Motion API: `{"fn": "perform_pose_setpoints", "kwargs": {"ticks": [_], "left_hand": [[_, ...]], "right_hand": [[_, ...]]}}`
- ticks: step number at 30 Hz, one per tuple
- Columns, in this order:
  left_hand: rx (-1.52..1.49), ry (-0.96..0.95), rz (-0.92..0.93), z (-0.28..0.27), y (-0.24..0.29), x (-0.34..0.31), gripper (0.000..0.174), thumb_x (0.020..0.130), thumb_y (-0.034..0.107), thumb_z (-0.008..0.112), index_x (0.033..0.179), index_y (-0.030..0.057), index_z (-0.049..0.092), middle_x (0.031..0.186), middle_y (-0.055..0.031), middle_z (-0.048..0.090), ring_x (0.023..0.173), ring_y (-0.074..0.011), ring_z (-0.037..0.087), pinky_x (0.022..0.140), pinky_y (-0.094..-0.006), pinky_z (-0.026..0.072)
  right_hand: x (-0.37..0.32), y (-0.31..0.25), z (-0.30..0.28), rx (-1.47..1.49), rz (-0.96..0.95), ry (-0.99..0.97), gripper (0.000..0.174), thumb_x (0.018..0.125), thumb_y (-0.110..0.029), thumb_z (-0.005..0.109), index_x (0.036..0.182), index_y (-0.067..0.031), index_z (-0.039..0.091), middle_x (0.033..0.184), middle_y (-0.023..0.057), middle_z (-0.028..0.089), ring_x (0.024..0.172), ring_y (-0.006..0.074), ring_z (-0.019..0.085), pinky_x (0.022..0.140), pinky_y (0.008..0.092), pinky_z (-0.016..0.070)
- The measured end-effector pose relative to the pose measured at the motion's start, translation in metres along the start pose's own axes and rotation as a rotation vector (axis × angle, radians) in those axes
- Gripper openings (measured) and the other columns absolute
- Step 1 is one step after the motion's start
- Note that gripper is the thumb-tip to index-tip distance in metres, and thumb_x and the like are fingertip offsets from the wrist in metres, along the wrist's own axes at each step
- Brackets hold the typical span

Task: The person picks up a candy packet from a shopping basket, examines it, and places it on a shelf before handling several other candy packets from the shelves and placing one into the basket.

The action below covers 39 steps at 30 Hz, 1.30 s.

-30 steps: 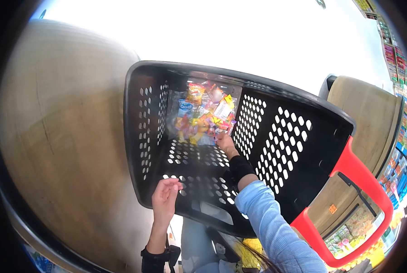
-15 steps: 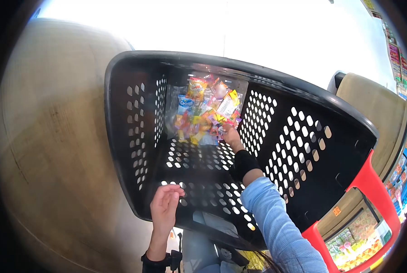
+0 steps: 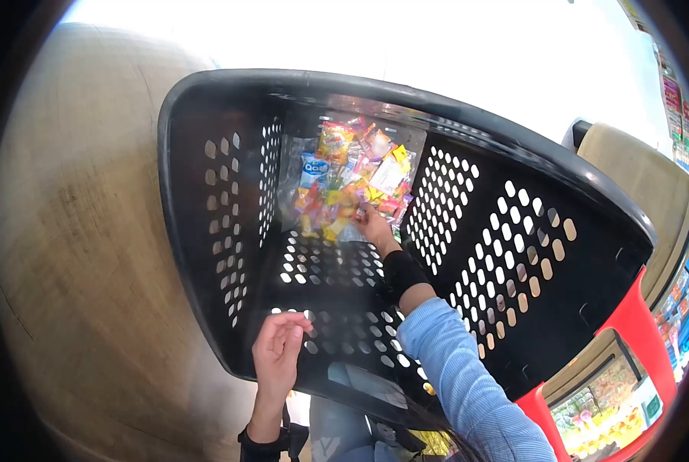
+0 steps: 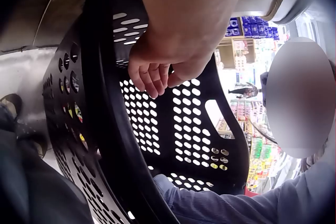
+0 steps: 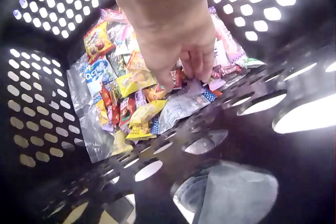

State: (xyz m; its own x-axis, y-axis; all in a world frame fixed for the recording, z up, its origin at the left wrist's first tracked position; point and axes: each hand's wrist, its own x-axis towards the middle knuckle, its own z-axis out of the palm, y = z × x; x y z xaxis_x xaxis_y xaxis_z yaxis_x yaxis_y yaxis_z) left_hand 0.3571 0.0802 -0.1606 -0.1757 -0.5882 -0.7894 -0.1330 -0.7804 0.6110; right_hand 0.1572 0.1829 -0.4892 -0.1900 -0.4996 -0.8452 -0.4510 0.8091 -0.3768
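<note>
A black perforated shopping basket (image 3: 544,308) stands in front of me. On its floor lies a heap of small wrapped candies (image 3: 336,162) with clear plastic (image 5: 86,124) around it. My right hand (image 3: 373,227) reaches down into the near right part of the heap. In the right wrist view, thumb and fingers (image 5: 194,64) close in around a small wrapped candy (image 5: 177,79); the palm hides part of the heap. Over the near rim hangs my left hand (image 3: 279,350), holding nothing, its fingers (image 4: 152,79) loosely bent.
A red handle (image 3: 637,323) hangs at the basket's right end. Brown rounded surfaces flank the basket, a large one (image 3: 90,192) at the left and another (image 3: 637,185) at the right. Shelves of packaged goods (image 3: 672,100) line the far right. Another person appears at the right of the left wrist view.
My right hand has moved slightly right, then back left among the candies. The basket looks larger and its left edge lies farther left in view. The left hand has barely moved.
</note>
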Motion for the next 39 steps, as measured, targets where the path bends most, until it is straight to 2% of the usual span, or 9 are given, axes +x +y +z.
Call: {"fn": "perform_pose_setpoints", "kwargs": {"ticks": [6,9,12,15,24,31,35,38,39], "left_hand": [[0.009,0.002,0.004,-0.003,-0.003,0.004,0.013,0.084,0.001,0.048,0.096,-0.0013,0.051,0.085,-0.0075,0.057,0.082,-0.0120,0.054,0.074,-0.0226,0.0417],[0.020,-0.002,0.002,-0.004,-0.003,0.005,0.012,0.084,0.002,0.049,0.096,-0.0012,0.051,0.085,-0.0074,0.057,0.082,-0.0119,0.054,0.074,-0.0223,0.0416],[0.008,-0.005,-0.009,-0.003,-0.001,0.002,0.012,0.084,0.002,0.049,0.096,-0.0011,0.051,0.085,-0.0073,0.057,0.082,-0.0119,0.055,0.074,-0.0222,0.0417],[0.010,-0.010,-0.013,-0.004,-0.001,0.001,0.013,0.084,0.003,0.049,0.096,-0.0009,0.051,0.085,-0.0073,0.057,0.082,-0.0122,0.055,0.074,-0.0223,0.0419],[0.053,0.000,0.003,-0.010,0.000,0.004,0.014,0.084,0.004,0.049,0.097,-0.0012,0.051,0.085,-0.0082,0.057,0.082,-0.0136,0.055,0.075,-0.0237,0.0423],[0.059,-0.003,-0.015,-0.007,0.000,0.002,0.014,0.085,0.003,0.048,0.097,-0.0021,0.050,0.084,-0.0079,0.056,0.081,-0.0132,0.054,0.076,-0.0244,0.0413],[0.061,-0.021,0.019,-0.005,0.000,-0.003,0.014,0.085,0.004,0.048,0.097,-0.0020,0.050,0.085,-0.0076,0.055,0.081,-0.0131,0.054,0.076,-0.0241,0.0411],[0.079,-0.023,0.039,-0.001,0.004,-0.011,0.014,0.085,0.004,0.048,0.097,-0.0018,0.050,0.085,-0.0073,0.055,0.081,-0.0130,0.054,0.076,-0.0239,0.0410],[0.085,-0.028,0.042,0.001,0.008,-0.015,0.013,0.085,0.004,0.047,0.097,-0.0017,0.050,0.085,-0.0068,0.055,0.081,-0.0127,0.054,0.076,-0.0237,0.0409]], "right_hand": [[0.005,0.020,0.010,0.054,-0.129,-0.186,0.075,0.063,-0.011,0.069,0.127,-0.0083,0.030,0.094,0.0150,0.056,0.088,0.0286,0.056,0.077,0.0353,0.0435],[0.006,0.025,0.022,0.077,-0.226,-0.097,0.081,0.060,-0.010,0.072,0.128,-0.0075,0.028,0.103,0.0153,0.053,0.097,0.0268,0.052,0.082,0.0340,0.0418],[0.000,0.011,0.015,-0.059,-0.245,-0.111,0.078,0.059,-0.012,0.072,0.126,-0.0056,0.032,0.111,0.0175,0.050,0.103,0.0266,0.049,0.087,0.0340,0.0400],[0.000,-0.005,0.008,0.003,-0.212,-0.345,0.073,0.059,-0.014,0.073,0.122,-0.0064,0.038,0.113,0.0181,0.049,0.105,0.0290,0.048,0.087,0.0343,0.0391],[-0.001,-0.016,0.006,-0.272,-0.274,-0.414,0.062,0.063,-0.025,0.067,0.120,-0.0145,0.043,0.114,0.0151,0.049,0.104,0.0327,0.048,0.087,0.0356,0.0387],[-0.003,-0.034,0.006,-0.442,-0.211,-0.402,0.058,0.063,-0.008,0.063,0.116,-0.0201,0.042,0.121,0.0190,0.034,0.101,0.0382,0.048,0.084,0.0389,0.0419],[0.000,-0.025,0.009,-0.403,-0.410,-0.277,0.052,0.065,-0.001,0.055,0.113,-0.0180,0.045,0.113,0.0187,0.037,0.096,0.0391,0.049,0.083,0.0393,0.0420],[-0.008,-0.028,0.003,-0.330,-0.374,-0.275,0.051,0.065,0.002,0.054,0.113,-0.0178,0.050,0.123,0.0190,0.031,0.106,0.0390,0.043,0.089,0.0394,0.0388],[-0.014,-0.031,-0.003,-0.286,-0.361,-0.245,0.050,0.067,0.000,0.053,0.114,-0.0142,0.049,0.117,0.0203,0.041,0.104,0.0362,0.047,0.087,0.0385,0.0395]]}}
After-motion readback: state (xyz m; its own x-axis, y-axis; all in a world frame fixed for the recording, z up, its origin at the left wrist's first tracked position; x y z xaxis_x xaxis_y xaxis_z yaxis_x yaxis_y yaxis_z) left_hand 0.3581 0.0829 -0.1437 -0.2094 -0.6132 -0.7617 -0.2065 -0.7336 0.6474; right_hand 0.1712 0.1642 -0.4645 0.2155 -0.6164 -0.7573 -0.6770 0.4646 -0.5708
